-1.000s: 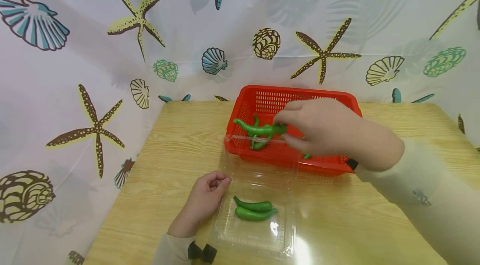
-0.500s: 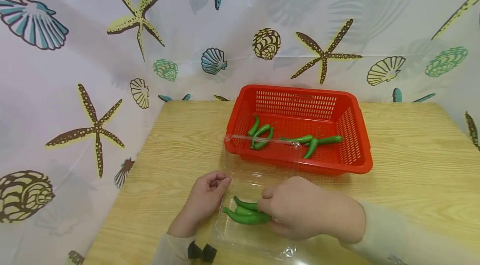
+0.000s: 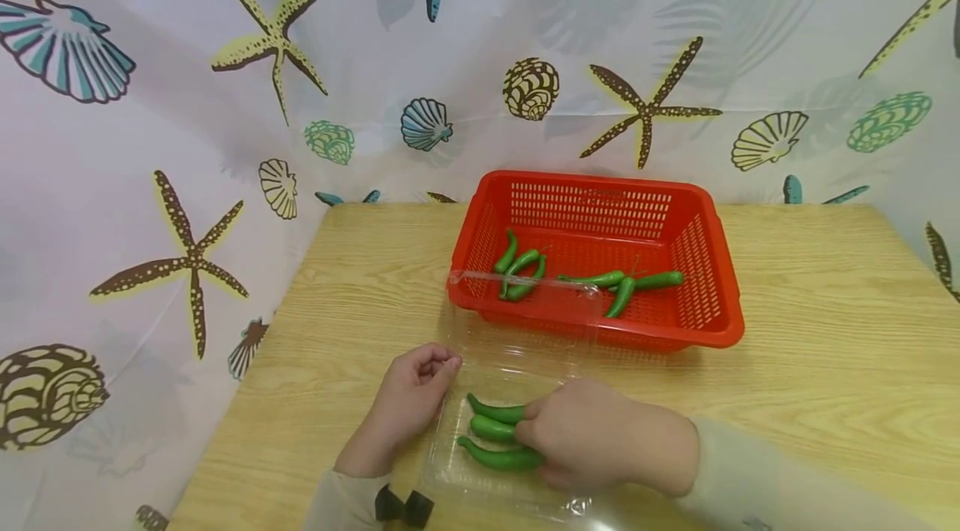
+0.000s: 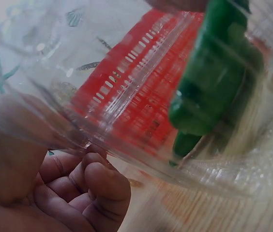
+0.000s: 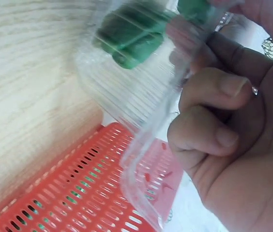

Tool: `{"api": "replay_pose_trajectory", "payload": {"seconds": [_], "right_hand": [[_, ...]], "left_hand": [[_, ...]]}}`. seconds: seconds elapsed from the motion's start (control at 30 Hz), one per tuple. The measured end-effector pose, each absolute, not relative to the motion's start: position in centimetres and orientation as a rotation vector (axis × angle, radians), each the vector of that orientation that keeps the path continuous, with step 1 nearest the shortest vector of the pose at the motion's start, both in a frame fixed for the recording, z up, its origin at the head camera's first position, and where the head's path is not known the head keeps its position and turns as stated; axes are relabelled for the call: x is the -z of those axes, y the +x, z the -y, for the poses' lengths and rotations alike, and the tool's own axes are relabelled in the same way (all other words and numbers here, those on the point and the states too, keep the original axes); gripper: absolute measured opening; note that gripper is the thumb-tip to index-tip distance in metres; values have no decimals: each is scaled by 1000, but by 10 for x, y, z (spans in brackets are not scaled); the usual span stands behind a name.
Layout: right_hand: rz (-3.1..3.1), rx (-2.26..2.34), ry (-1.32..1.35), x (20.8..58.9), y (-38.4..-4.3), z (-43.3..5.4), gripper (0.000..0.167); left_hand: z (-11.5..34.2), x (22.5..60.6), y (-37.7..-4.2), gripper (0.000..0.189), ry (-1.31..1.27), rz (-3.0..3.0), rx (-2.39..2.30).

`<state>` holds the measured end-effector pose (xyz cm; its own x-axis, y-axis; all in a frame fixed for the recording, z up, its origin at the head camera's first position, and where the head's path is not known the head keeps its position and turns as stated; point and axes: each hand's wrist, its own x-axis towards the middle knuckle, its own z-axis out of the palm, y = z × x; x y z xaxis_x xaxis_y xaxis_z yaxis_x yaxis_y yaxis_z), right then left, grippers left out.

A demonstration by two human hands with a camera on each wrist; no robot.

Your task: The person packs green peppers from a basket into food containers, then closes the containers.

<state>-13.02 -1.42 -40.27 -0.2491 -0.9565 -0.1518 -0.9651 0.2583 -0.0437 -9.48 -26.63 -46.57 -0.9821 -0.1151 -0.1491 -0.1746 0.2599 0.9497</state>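
Well — R hand (image 3: 592,435) pinches long, curved green pepper (image 3: 493,458) jutting to its left, inside clear plastic box (image 3: 491,498); L hand (image 3: 415,388) pinches box's edge — if lightly, box cd slide w/ any nudge.

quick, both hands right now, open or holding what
Left hand: closed, pinching the edge of the clear box.
Right hand: closed, holding the nearest green pepper.

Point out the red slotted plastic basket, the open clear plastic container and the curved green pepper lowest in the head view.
Red slotted plastic basket (image 3: 693,266), head view: inner right wall.
Clear plastic container (image 3: 487,486), head view: bare front part.
Curved green pepper (image 3: 498,458), head view: middle of its body.
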Motion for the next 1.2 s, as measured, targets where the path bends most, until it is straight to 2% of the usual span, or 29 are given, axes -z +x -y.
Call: {"api": "replay_pose_trajectory", "payload": {"seconds": [0.93, 1.07, 1.2], "right_hand": [[-2453, -213, -1778, 411, -127, 19, 15], [-2473, -118, -1799, 392, -128, 14, 13], [-2519, 141, -1907, 350, -142, 0, 10]], "left_hand": [[262, 460, -93, 18, -294, -2488, -1860], [263, 460, -94, 19, -288, -2484, -1856], [264, 460, -94, 19, -283, -2489, -1837]]}}
